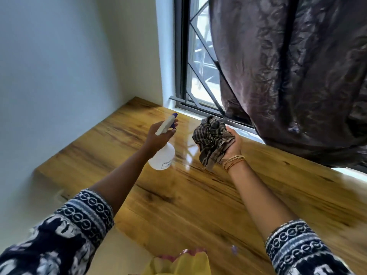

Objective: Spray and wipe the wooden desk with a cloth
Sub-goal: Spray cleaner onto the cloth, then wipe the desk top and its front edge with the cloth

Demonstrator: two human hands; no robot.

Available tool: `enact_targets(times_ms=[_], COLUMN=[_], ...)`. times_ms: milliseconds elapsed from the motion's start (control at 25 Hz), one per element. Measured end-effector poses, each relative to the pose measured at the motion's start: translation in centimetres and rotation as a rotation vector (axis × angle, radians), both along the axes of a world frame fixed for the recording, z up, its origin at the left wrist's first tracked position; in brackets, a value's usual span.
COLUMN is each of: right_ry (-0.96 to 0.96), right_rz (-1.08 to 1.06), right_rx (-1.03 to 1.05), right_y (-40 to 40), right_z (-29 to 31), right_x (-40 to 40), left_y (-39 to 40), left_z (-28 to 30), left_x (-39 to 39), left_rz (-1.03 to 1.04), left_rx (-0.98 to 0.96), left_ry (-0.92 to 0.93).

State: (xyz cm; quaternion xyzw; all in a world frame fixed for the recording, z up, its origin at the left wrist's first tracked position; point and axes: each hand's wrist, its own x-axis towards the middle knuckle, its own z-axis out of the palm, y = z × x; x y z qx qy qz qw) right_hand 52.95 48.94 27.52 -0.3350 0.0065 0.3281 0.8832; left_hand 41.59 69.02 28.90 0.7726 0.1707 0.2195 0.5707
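Observation:
The glossy wooden desk (198, 195) runs from the left wall to the window side. My left hand (158, 135) grips the neck of a clear spray bottle (163, 155) with a white head and blue nozzle, held above the desk with the nozzle pointing toward the far corner. My right hand (233, 144) holds a crumpled brown checked cloth (212, 141) in the air above the desk, close to the window sill. Bangles circle my right wrist.
A dark curtain (297, 76) hangs over the right part of the window and reaches down to the desk's back edge. The barred window (196, 56) stands behind the desk. White walls (59, 66) close the left side. Yellow fabric (178, 264) shows at the bottom.

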Motion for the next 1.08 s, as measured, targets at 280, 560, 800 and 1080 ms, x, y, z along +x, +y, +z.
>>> enact_targets(times_ms=[280, 560, 800, 1080], right_ry=[0.01, 0.053, 0.033, 0.027], right_rz=[-0.025, 0.006, 0.034, 0.026], right_rx=[-0.06, -0.097, -0.16, -0.268], right_y=[5.4, 5.3, 1.7, -6.7], right_z=[-1.3, -2.0, -1.9, -2.4], right_x=[-0.1, -0.9, -2.8, -2.2], left_y=[6.9, 7.4, 4.4, -5.7], left_z=[-0.4, -0.9, -3.0, -5.8], left_x=[0.2, -1.3, -3.1, -5.4], left_rz=[0.05, 0.152, 0.374, 0.501], left_rx=[-0.074, -0.081, -0.126, -0.116], left_ry=[-0.01, 0.086, 0.171, 0.318])
